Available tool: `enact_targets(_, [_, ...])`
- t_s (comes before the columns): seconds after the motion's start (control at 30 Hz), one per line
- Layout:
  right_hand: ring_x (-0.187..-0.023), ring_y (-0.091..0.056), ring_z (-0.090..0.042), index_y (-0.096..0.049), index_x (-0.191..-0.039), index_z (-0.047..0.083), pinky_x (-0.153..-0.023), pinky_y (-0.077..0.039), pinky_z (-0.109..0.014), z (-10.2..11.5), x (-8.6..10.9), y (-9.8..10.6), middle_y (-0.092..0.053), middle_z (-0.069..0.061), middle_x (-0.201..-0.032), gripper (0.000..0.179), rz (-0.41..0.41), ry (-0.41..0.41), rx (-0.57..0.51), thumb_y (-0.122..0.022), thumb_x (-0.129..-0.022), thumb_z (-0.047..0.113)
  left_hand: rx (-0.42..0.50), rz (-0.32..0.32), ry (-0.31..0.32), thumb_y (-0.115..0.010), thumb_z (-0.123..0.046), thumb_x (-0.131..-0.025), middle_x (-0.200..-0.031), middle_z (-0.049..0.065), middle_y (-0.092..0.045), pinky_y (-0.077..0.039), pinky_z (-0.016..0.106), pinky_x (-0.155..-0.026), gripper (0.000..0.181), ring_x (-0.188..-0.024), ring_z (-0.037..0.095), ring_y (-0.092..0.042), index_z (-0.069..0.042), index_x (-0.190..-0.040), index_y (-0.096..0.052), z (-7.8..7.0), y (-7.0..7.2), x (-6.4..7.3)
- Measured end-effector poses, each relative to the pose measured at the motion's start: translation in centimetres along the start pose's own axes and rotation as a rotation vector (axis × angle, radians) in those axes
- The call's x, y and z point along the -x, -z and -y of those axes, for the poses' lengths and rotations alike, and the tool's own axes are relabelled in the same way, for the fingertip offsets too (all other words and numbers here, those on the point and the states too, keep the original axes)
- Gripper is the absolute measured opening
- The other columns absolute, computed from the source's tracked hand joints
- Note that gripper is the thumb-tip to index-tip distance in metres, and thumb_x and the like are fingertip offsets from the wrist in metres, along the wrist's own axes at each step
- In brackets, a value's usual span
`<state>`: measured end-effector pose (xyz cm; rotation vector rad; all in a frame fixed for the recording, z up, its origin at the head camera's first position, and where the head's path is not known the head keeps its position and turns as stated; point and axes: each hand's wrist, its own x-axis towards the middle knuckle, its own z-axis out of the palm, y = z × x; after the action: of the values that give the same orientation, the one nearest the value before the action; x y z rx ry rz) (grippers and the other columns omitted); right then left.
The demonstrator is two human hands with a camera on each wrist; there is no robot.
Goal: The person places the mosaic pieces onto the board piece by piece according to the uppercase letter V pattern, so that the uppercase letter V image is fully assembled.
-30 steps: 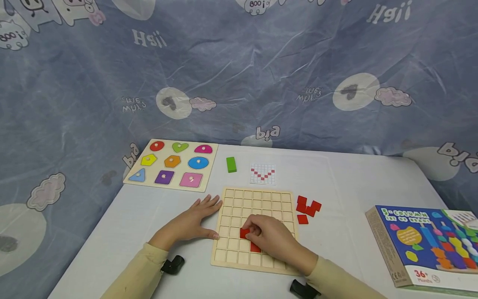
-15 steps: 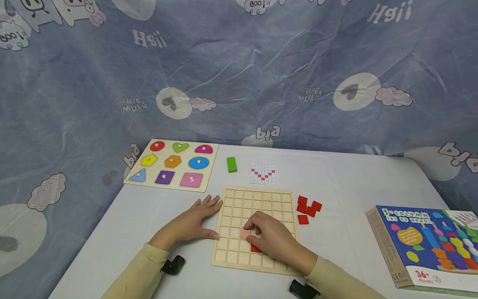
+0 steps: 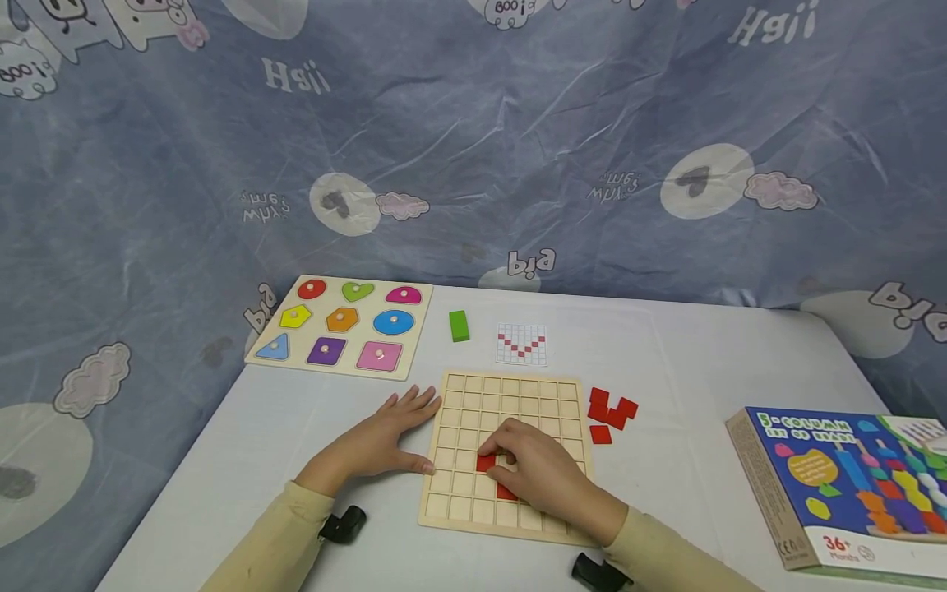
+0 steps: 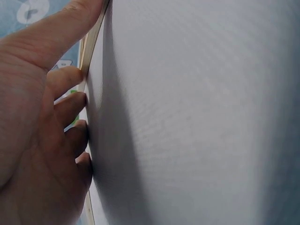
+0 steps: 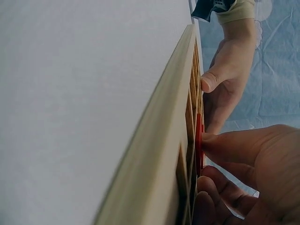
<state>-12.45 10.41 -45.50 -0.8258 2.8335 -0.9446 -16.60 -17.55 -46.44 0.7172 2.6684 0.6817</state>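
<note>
A wooden grid board [image 3: 456,506] lies on the white table. My left hand [image 3: 377,440] rests at its left edge with the fingers spread, the thumb touching the rim. Over the board, my right hand [image 3: 543,473] pinches a small red square tile [image 3: 485,463] between thumb and index finger, at a cell left of the middle. In the right wrist view the thumb meets a red tile [image 5: 199,140] at the grid. A second red tile [image 3: 506,492] sits in a cell diagonally nearer, partly hidden by the right hand. Several loose red tiles [image 3: 598,411] lie right of the board.
Behind the board lie a pattern card [image 3: 521,344] with a red V and a green block [image 3: 459,326]. A shape puzzle board [image 3: 364,327] is at the back left. A toy box [image 3: 851,493] stands at the right edge.
The tile under my right fingers looked pale pink half a second ago and is plain red now. My right fingertips have shifted slightly around it. My left hand stays put.
</note>
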Motion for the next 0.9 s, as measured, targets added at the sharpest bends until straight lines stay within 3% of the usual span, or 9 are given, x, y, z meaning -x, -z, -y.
enact_targets(0.9, [-0.078, -0.058, -0.008, -0.073, -0.105, 0.024, -0.068, -0.050, -0.021, -0.9, 1.4, 1.2, -0.061, 0.015, -0.093, 0.020, -0.048, -0.102, -0.135, -0.080, -0.087, 0.016, 0.006, -0.006, -0.006, -0.084, -0.056, -0.075, -0.167, 0.004, -0.025, -0.009, 0.052, -0.126, 0.104, -0.156, 0.030, -0.011, -0.019, -0.159, -0.036, -0.2, 0.1, 0.0])
